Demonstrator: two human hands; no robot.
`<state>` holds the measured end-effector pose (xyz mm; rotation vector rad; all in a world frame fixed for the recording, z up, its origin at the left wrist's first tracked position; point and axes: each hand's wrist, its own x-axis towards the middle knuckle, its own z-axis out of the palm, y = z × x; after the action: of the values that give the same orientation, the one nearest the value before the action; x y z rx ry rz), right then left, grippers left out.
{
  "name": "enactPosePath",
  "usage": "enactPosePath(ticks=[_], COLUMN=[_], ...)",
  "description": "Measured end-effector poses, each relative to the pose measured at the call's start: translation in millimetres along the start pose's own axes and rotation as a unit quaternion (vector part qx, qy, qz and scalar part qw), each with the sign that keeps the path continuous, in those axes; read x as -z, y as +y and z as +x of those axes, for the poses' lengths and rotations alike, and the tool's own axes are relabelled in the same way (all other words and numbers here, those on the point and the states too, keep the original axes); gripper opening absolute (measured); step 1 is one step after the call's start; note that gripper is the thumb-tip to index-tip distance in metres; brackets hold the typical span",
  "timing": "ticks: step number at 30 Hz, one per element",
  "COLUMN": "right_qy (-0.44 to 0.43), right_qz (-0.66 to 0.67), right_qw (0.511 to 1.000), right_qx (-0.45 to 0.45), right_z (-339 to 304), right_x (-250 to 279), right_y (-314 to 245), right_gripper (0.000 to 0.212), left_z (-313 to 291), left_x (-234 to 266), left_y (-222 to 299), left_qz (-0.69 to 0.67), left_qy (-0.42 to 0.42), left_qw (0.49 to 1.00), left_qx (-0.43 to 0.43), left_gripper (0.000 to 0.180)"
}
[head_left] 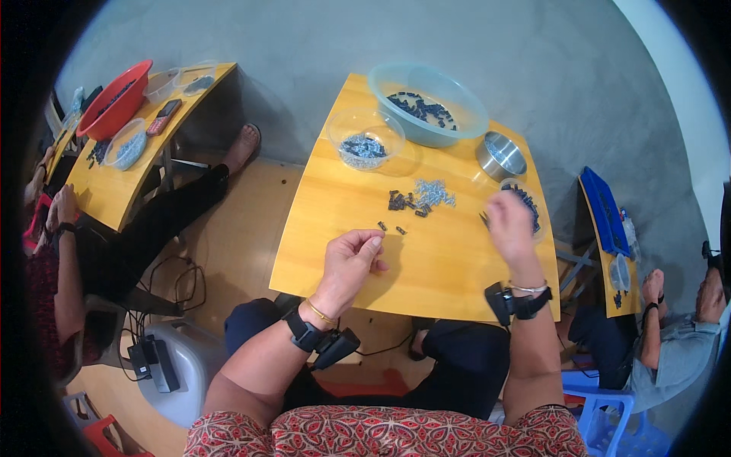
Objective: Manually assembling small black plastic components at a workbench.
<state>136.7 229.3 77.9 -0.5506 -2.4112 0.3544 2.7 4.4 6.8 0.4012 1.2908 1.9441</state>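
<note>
My left hand (352, 263) is closed over the near part of the table, thumb against the fingers; whatever it may pinch is hidden. My right hand (512, 225), slightly blurred, is raised at the right with a small black piece (485, 219) at its fingertips. It partly covers a clear tub of black parts (533, 212). Two small black parts (400, 230) lie just beyond my left hand. Farther off, a little heap of black parts (397, 201) sits beside a pile of silvery screw-like pieces (434, 192).
At the table's far side stand a pale blue basin (472, 126) with black parts, a clear bowl (335, 131) of mixed pieces and a metal bowl (509, 158). People sit at neighbouring tables left and right. A red basin (126, 114) is on the left table, a blue tray (598, 199) on the right.
</note>
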Motion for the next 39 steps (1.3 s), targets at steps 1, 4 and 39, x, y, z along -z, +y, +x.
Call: enactPosePath(ticks=[1,4,39], right_qy=[-0.087,-0.152,-0.168], right_qz=[0.049,0.095,0.194], right_qw=[0.994,0.983,0.964], right_qx=[-0.036,-0.027,0.075], right_z=[-1,1,-39], right_x=[-9,-40,-58], right_y=[-16,-32,-98], right_gripper=[0.007,0.005,0.013], left_z=[1,2,-2], left_x=[0,1,5], left_y=[0,-2,0], left_qz=[-0.003,-0.009,-0.004], left_qy=[-0.002,-0.01,-0.072], left_qw=[1.0,1.0,0.997], left_qx=[-0.005,0.0,0.021], left_gripper=[0.016,0.016,0.014])
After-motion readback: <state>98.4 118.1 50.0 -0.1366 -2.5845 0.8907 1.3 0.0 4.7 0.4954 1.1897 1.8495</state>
